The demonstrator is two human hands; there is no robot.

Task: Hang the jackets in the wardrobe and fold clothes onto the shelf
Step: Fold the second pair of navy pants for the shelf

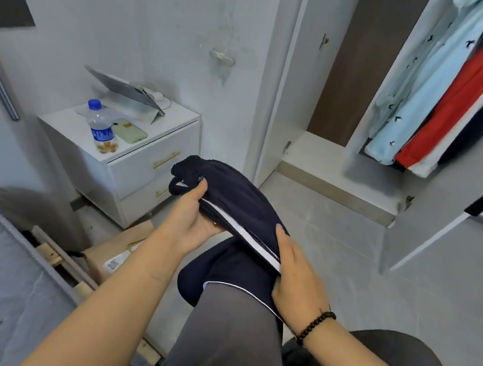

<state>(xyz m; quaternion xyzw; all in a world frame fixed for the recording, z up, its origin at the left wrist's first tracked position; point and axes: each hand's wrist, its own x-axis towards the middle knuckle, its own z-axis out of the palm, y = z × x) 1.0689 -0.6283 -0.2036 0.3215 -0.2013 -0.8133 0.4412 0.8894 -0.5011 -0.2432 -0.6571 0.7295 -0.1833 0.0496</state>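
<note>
A dark navy garment (pixel 233 199) with white piping is folded into a bundle over my raised knee. My left hand (pixel 190 219) grips its left end, thumb on top and fingers underneath. My right hand (pixel 293 272) holds the right end along the white stripe, thumb on top. Part of the cloth hangs down over my grey trouser leg. The wardrobe (pixel 319 148) stands open at the right, its lower shelf bare. A light blue bird-print shirt (pixel 417 90) and a red garment (pixel 457 108) hang inside it.
A white bedside cabinet (pixel 149 157) at the left carries a water bottle (pixel 100 125), a phone and a tablet on a stand. A cardboard box (pixel 117 250) lies on the floor below it. The bed edge (pixel 8 264) is at lower left. An open wardrobe door (pixel 435 223) juts out at right.
</note>
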